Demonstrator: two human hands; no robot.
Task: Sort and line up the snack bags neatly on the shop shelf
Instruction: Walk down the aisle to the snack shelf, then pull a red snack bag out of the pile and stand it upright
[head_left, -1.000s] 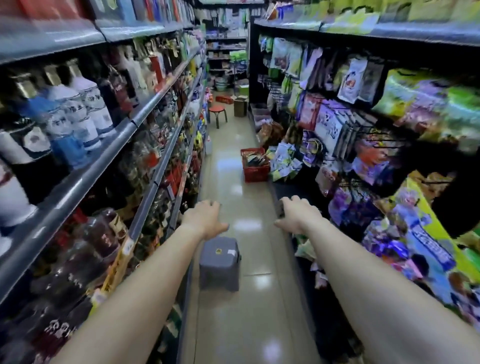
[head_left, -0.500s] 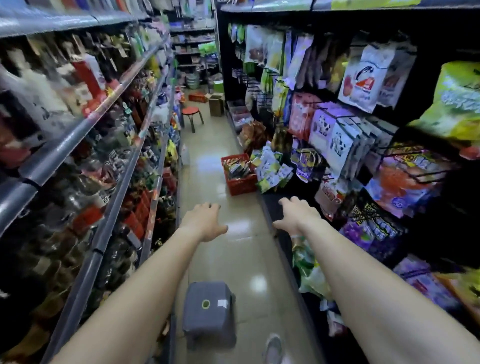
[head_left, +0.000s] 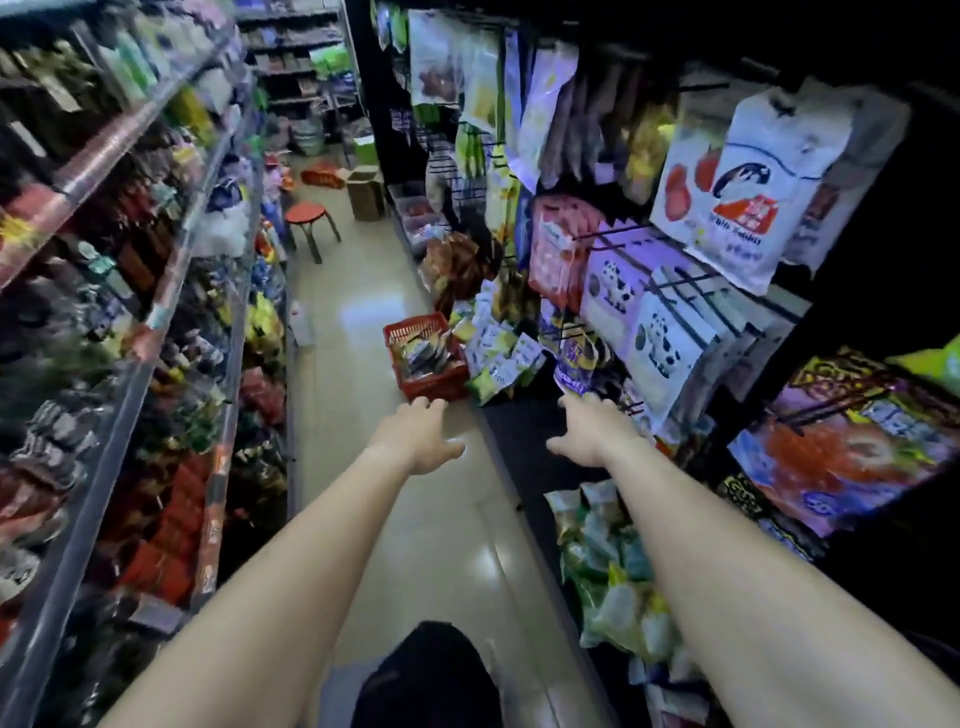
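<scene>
Both my arms stretch forward along a shop aisle. My left hand (head_left: 423, 434) hovers over the floor, fingers relaxed, holding nothing. My right hand (head_left: 589, 428) reaches toward the low dark shelf (head_left: 519, 431) on the right, fingers loose and empty, just short of a purple snack bag (head_left: 571, 371). A heap of small white and green snack bags (head_left: 498, 353) lies on that shelf beside a red basket (head_left: 423, 358) holding more bags. Green and yellow bags (head_left: 613, 571) lie on the shelf under my right forearm.
Hanging snack bags (head_left: 743, 192) fill pegs on the right rack. Bottle and packet shelves (head_left: 156, 312) line the left. A red stool (head_left: 307, 221) and a cardboard box (head_left: 366, 195) stand farther down the aisle. My dark knee (head_left: 426, 675) shows at the bottom.
I have moved forward along the aisle; the red basket and bag heap are nearer. The grey step stool has dropped out of view. Both hands stay empty.
</scene>
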